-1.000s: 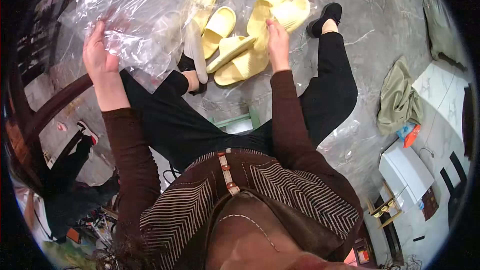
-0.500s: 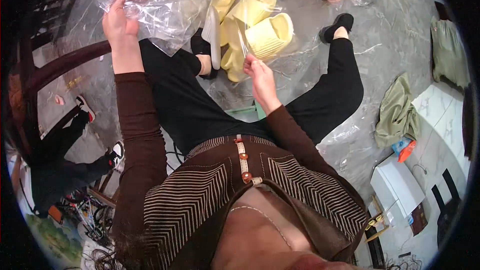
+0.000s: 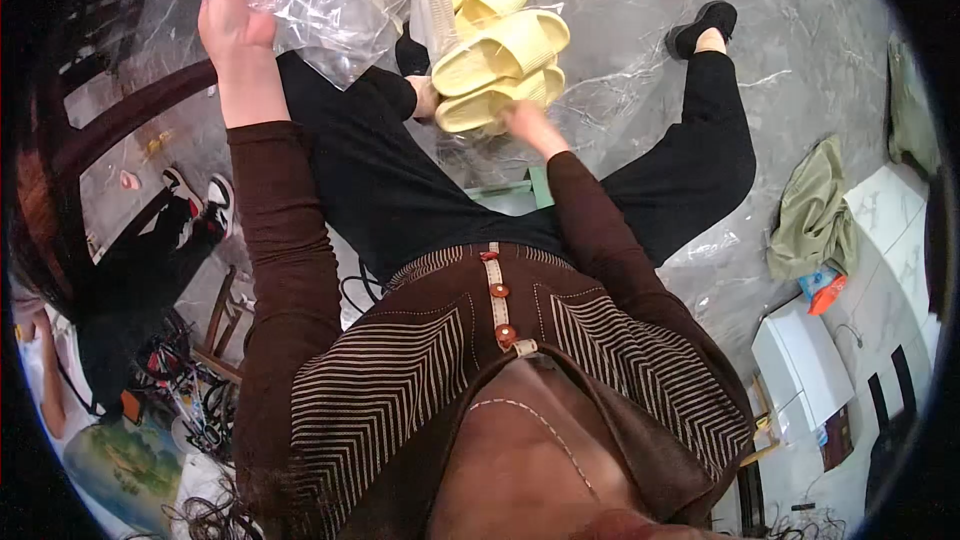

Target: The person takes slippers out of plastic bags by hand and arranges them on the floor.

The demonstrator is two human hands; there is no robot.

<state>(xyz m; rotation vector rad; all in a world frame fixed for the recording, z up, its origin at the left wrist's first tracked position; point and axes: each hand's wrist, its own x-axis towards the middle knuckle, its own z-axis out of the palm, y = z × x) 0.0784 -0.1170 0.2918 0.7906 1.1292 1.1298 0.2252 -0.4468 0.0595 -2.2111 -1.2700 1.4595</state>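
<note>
Left grip (image 3: 238,25) is holding clear plastic (image 3: 335,25) at far left, fingers partly curled. Right grip (image 3: 527,125) is blurring at the nearest yellow slipper's near edge; can't tell if it's grasping. Yellow slippers (image 3: 505,48) are lying overlapped on the floor (image 3: 635,105), between the black shoes (image 3: 703,28).

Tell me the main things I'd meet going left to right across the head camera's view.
Clear plastic → yellow slippers → black shoe on the right foot → crumpled green cloth.
</note>
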